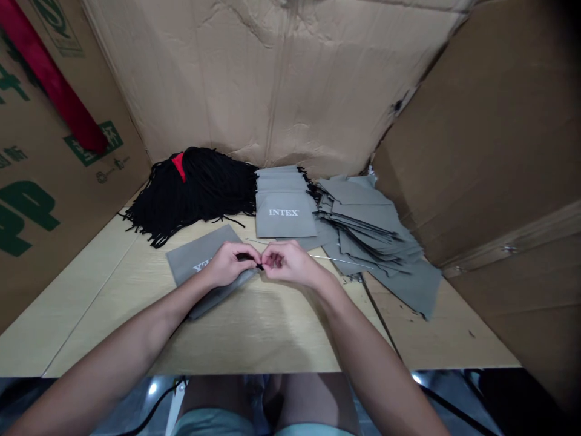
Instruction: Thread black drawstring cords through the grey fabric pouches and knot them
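Observation:
A grey pouch (185,257) with white lettering lies slanted on the table under my left hand (232,263). The fingers of that hand pinch a short black cord (259,266) at the pouch's right corner. My right hand (282,261) meets it there, thumb and fingertips closed on the same cord. A thin metal rod (340,260) shows on both sides of my right hand; its middle is hidden. Behind my hands lies a stack of grey INTEX pouches (285,223).
A heap of black cords (195,194) with a red band (180,166) lies at the back left. Loose grey pouches (376,224) spread over the right side of the wooden table (272,339). Cardboard walls (254,79) enclose the back and both sides.

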{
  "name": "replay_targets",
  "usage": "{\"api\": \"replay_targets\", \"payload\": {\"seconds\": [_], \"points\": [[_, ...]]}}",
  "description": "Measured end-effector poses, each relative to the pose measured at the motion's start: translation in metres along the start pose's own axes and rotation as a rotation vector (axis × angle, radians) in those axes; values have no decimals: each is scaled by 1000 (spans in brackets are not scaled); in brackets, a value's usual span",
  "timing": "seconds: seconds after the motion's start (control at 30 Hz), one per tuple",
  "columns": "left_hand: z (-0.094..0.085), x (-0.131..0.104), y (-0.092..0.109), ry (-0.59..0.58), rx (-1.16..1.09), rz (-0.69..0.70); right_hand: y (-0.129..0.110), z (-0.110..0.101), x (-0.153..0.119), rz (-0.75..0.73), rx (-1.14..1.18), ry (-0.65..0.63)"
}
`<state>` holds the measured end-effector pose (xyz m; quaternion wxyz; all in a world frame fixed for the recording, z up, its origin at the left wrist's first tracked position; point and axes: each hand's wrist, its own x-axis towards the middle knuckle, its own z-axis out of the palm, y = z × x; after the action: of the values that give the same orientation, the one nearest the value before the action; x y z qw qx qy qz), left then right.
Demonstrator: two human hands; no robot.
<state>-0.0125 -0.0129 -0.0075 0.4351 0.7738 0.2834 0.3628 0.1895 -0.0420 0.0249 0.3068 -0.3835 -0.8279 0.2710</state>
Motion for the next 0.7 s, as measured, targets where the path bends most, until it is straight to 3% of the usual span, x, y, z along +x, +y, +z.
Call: {"api": "replay_targets", "payload": {"seconds": [0.17,0.47,0.7], "points": [[1,3,0,-62,104,106,6,9,1,121,108,83],[-1,5,-6,-139,30,173,19,21,7,325,504,148],[-1,4,-8,-53,7,128,20,14,10,329,625,176]]}}
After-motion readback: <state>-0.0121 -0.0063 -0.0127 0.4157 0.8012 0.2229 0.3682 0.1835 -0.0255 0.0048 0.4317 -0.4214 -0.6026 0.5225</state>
